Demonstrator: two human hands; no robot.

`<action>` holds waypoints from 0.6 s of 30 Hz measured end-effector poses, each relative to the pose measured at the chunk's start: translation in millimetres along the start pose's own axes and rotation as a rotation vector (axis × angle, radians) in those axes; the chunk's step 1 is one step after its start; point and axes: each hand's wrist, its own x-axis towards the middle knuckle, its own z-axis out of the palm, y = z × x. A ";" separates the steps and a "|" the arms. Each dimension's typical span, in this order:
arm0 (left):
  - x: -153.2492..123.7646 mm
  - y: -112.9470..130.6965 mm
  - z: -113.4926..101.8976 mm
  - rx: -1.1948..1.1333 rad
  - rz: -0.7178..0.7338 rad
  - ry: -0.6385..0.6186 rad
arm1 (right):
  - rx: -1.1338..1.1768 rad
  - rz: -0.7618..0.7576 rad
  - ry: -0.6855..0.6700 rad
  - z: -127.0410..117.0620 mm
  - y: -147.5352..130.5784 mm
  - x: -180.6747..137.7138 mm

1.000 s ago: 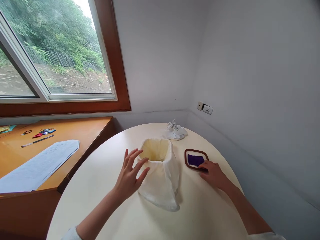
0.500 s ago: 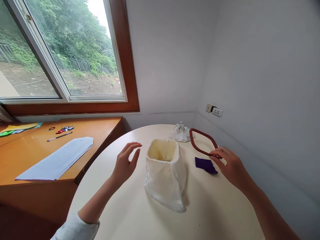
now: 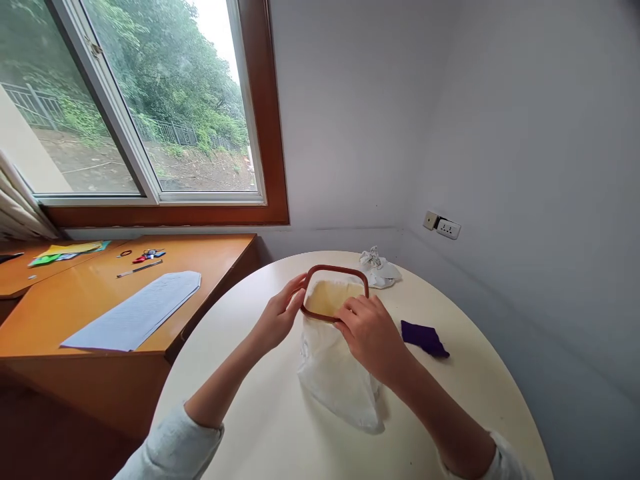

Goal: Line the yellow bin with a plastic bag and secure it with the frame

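Note:
In the head view, a reddish-brown rounded-square bin rim ring (image 3: 338,269) is held over a small trash bin. My left hand (image 3: 277,319) is closed on the ring's left side, thumb and fingers around it. On the near right side, my right hand (image 3: 371,337) pinches the same ring. The bin's pale yellow inside (image 3: 327,297) shows through the ring. A white plastic bag (image 3: 337,383) covers the bin's outside and hangs loosely down to the table. Whether the ring touches the bin's mouth, I cannot tell.
The round cream table (image 3: 240,407) carries a purple cloth piece (image 3: 424,338) on the right and a crumpled white bag (image 3: 380,269) at the back. A wooden desk (image 3: 215,252) at left holds paper sheets (image 3: 140,310), a pen (image 3: 140,269) and keys (image 3: 149,256).
My right hand has brought the ring leftward from the table's right side to over the bin. My left hand has moved right and taken hold of the ring. The view has shifted slightly left.

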 end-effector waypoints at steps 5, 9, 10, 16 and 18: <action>-3.3 -14.1 6.3 0.083 -0.022 -0.049 | 0.014 0.010 -0.028 5.0 1.2 -3.1; -7.8 -12.8 8.0 0.129 -0.011 -0.070 | 0.081 0.026 -0.028 4.7 3.2 -7.8; -8.4 -11.9 7.9 0.136 -0.004 -0.071 | 0.098 0.029 -0.030 4.4 2.8 -8.7; -5.4 -13.3 7.2 0.239 0.087 -0.078 | 0.230 0.073 0.007 4.8 7.1 -10.2; -2.8 -13.6 7.3 0.277 0.111 -0.091 | 0.266 0.137 0.067 7.5 16.0 -10.0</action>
